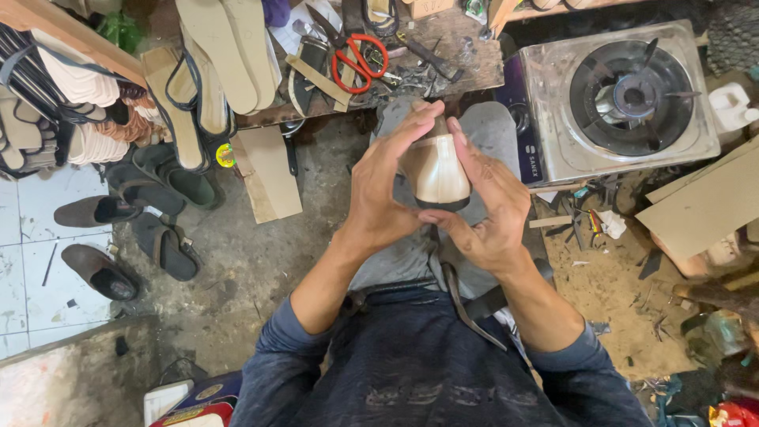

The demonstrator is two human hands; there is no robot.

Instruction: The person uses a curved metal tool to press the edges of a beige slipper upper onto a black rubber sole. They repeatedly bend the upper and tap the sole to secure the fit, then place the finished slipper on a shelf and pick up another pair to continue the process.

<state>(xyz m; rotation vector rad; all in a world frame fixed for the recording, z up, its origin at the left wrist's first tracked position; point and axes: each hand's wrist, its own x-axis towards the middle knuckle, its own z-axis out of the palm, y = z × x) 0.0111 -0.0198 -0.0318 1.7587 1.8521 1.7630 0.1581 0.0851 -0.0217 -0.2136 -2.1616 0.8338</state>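
Shoe [436, 170]: cream upper, dark sole edge, held over the lap between both hands. Left hand [385, 186] and right hand [486, 207] cup its sides, fingers closed on it, steadying it. Scissors [360, 59] on the tabletop [458, 63]; stove [621, 99] at right.

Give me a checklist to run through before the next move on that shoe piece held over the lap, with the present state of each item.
1. Left hand on the cream shoe piece: ok, fingers wrap its left side.
2. Right hand on it: ok, fingers along the right side, thumb under the dark bottom edge.
3. Piece lifted off the lap: ok.
4. Red-handled scissors on the workbench: ok, lying ahead of the hands.
5. Gas stove burner off: cannot tell for sure; no flame shows.
6. Strap across the lap free of the hands: ok.
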